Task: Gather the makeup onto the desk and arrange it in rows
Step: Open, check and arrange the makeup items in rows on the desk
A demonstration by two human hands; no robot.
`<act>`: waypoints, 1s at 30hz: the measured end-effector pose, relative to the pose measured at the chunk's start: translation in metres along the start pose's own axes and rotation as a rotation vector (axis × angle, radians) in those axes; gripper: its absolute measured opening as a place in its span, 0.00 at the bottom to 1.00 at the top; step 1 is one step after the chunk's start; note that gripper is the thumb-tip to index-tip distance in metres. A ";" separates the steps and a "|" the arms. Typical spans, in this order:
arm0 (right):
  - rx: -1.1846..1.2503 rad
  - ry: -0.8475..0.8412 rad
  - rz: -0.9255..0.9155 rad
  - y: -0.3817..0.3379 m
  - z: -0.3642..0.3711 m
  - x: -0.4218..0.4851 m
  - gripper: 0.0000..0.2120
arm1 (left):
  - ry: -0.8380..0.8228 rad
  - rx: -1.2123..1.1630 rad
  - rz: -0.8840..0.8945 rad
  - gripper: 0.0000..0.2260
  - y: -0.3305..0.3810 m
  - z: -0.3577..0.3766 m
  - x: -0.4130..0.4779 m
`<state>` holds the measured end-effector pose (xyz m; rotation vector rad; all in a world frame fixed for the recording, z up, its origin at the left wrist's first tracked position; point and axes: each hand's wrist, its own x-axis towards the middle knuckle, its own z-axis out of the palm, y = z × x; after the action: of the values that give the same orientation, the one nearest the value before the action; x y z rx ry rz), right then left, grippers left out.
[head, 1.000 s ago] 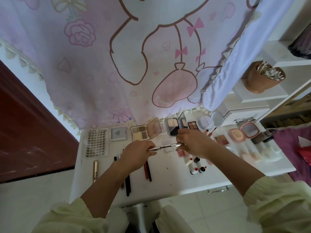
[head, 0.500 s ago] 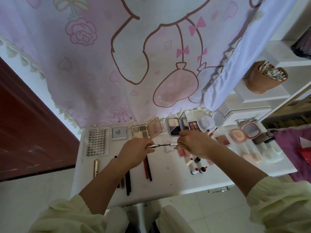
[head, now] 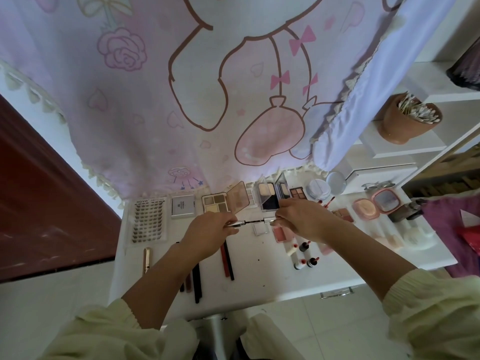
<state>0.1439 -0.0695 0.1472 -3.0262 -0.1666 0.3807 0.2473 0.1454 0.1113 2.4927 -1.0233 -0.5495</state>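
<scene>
Makeup lies in rows on a white desk (head: 259, 279). Above its middle, my left hand (head: 207, 233) grips one end of a thin silver wand (head: 250, 222) and my right hand (head: 301, 219) pinches the silver cap end. The two parts are pulled a little apart with a dark thin stem showing between them. Along the back sit a lash tray (head: 149, 220), a silver compact (head: 183, 206), an open eyeshadow palette (head: 215, 203) and more open palettes (head: 270, 197). Dark and red pencils (head: 227, 261) lie under my left wrist.
A pink cartoon curtain (head: 181, 100) hangs over the desk's back edge. Small red-capped bottles (head: 302, 255), a blush pan (head: 281, 233), round pink compacts (head: 366, 207) and a gold tube (head: 147, 259) lie on the desk. A brown cup of cotton swabs (head: 407, 118) stands on a shelf at right.
My hands have drawn slightly apart, so more of the wand's dark stem shows between its two silver ends. Both hands stay above the desk's middle.
</scene>
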 end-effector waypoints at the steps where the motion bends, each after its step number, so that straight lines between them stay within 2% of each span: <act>1: -0.007 -0.004 -0.004 0.001 0.001 0.000 0.17 | 0.005 0.005 0.002 0.13 0.000 -0.001 0.001; 12: 0.016 0.086 -0.015 0.003 -0.001 -0.001 0.11 | 0.012 0.054 0.027 0.14 -0.001 0.001 0.003; 21: -0.009 0.106 -0.027 0.006 0.002 -0.002 0.13 | 0.030 0.049 0.025 0.13 -0.005 0.000 0.006; 26: 0.059 0.105 0.027 0.013 0.002 -0.005 0.10 | 0.067 0.071 0.021 0.13 -0.013 -0.001 0.005; 30: 0.113 0.085 0.063 0.015 0.005 -0.006 0.11 | 0.071 -0.005 0.010 0.13 -0.015 0.001 0.004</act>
<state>0.1387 -0.0842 0.1424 -2.9349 -0.0418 0.2561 0.2580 0.1516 0.1019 2.4823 -1.0054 -0.4564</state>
